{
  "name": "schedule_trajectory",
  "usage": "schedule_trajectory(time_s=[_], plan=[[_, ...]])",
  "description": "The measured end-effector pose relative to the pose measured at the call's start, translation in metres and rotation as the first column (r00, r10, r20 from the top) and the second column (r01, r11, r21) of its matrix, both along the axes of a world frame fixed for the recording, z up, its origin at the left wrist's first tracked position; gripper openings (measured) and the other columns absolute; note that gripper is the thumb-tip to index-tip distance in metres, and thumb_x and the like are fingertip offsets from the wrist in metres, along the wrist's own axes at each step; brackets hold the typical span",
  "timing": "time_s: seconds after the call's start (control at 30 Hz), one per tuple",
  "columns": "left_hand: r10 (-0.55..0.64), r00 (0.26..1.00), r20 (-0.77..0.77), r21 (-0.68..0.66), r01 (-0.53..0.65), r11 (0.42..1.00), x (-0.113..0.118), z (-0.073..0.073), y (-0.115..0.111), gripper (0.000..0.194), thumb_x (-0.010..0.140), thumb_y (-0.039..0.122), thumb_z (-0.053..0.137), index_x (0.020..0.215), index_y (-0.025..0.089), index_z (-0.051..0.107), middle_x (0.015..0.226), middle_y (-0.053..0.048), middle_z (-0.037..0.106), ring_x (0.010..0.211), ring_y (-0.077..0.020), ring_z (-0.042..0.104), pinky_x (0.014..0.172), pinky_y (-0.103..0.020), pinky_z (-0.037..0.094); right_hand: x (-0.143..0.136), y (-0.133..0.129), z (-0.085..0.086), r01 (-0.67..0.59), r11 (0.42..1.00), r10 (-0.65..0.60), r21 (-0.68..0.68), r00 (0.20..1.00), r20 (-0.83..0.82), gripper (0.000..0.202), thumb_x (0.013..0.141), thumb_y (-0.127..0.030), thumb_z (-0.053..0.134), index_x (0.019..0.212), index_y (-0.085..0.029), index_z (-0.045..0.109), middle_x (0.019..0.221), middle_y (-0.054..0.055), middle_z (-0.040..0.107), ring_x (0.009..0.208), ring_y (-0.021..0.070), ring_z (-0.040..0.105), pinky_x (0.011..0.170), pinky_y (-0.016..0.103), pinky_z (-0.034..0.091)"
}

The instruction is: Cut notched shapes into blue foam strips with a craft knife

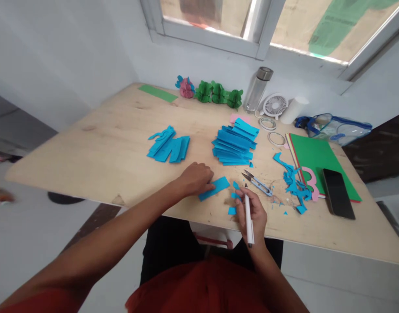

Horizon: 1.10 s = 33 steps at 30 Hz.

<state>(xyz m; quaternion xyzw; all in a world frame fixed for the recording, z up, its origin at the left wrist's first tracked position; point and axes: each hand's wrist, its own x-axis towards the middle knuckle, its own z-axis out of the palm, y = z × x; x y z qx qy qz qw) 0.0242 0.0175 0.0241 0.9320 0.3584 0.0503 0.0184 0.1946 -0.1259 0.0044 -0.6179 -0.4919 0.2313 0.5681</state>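
Note:
My left hand (197,178) rests on the table with its fingers curled, its fingertips at the left end of a small blue paper strip (221,186). In my right hand (256,213) is a white pen (248,213), its dark tip pointing away from me. Small blue paper pieces (232,211) lie beside the right fingers, partly covered by them. Just beyond that hand are blue-handled thread snips (260,183), lying with the blades apart. A thick pile of blue paper strips (235,143) is farther back, and a smaller group of cut blue pieces (168,148) sits to its left.
Blue scraps (295,182), a pink paper shape (310,182), a black phone (338,193) and green sheets (317,156) are at the right. Along the wall stand green paper figures (217,92), a bottle (256,91), a fan (275,105) and a clear pouch (346,128).

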Motion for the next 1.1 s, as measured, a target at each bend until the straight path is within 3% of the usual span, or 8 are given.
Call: schedule_trajectory(time_s=[0.2,0.3,0.4,0.53,0.73,1.1], plan=[[0.153,0.976,0.158,0.0,-0.155,0.988,-0.007,-0.006,-0.046,0.032,0.09,0.034,0.058,0.063,0.02,0.062,0.061,-0.004,0.064,0.065,-0.0217,0.063,0.062,-0.034,0.04,-0.008,0.01,0.004,-0.043,0.999,0.043,0.009,0.999,0.016,0.024,0.086,-0.026,0.061,0.109,-0.022,0.067,0.104,0.008,0.075,0.092,0.0198,0.073,0.08,0.032,0.061],[0.184,0.952,0.245,0.001,-0.19,0.982,-0.015,-0.008,-0.055,0.022,0.093,0.028,0.053,0.077,0.019,0.068,0.074,-0.005,0.069,0.077,-0.0225,0.065,0.069,-0.035,0.046,-0.015,0.016,0.007,-0.069,0.998,0.069,0.006,0.996,0.05,0.024,0.086,-0.025,0.06,0.108,-0.022,0.067,0.104,0.007,0.075,0.091,0.0197,0.073,0.083,0.034,0.06],[0.102,0.941,0.324,0.008,-0.11,0.994,-0.025,-0.012,-0.056,0.016,0.091,0.023,0.055,0.095,0.02,0.07,0.102,-0.008,0.073,0.099,-0.0234,0.064,0.087,-0.039,0.049,-0.023,0.022,0.011,-0.098,0.995,0.096,0.013,0.993,0.069,0.023,0.087,-0.026,0.058,0.108,-0.022,0.067,0.101,0.006,0.075,0.09,0.0191,0.073,0.082,0.034,0.06],[-0.082,0.899,0.429,0.026,0.078,0.997,-0.032,-0.019,-0.053,0.025,0.094,0.022,0.051,0.112,0.02,0.067,0.127,-0.011,0.067,0.119,-0.0255,0.058,0.102,-0.045,0.046,-0.029,0.032,0.009,-0.125,0.992,0.127,-0.021,0.984,0.125,0.025,0.087,-0.027,0.058,0.11,-0.022,0.068,0.102,0.006,0.075,0.094,0.0208,0.072,0.088,0.037,0.058],[-0.046,0.861,0.507,-0.044,0.079,0.996,-0.037,-0.02,-0.052,0.032,0.092,0.02,0.051,0.122,0.017,0.062,0.124,-0.011,0.068,0.123,-0.0266,0.057,0.105,-0.047,0.045,-0.029,0.04,-0.002,-0.159,0.984,0.176,-0.08,0.942,0.287,0.028,0.087,-0.025,0.056,0.11,-0.025,0.071,0.105,0.005,0.076,0.097,0.0242,0.071,0.091,0.043,0.054],[-0.046,0.912,0.407,-0.174,0.127,0.977,-0.045,-0.016,-0.063,0.042,0.095,0.026,0.048,0.136,0.02,0.052,0.141,-0.011,0.058,0.139,-0.0312,0.043,0.116,-0.055,0.031,-0.011,0.03,0.003,-0.35,0.933,0.338,-0.08,0.785,0.518,0.03,0.094,-0.022,0.051,0.119,-0.024,0.068,0.112,0.008,0.075,0.104,0.0244,0.069,0.092,0.041,0.051]])
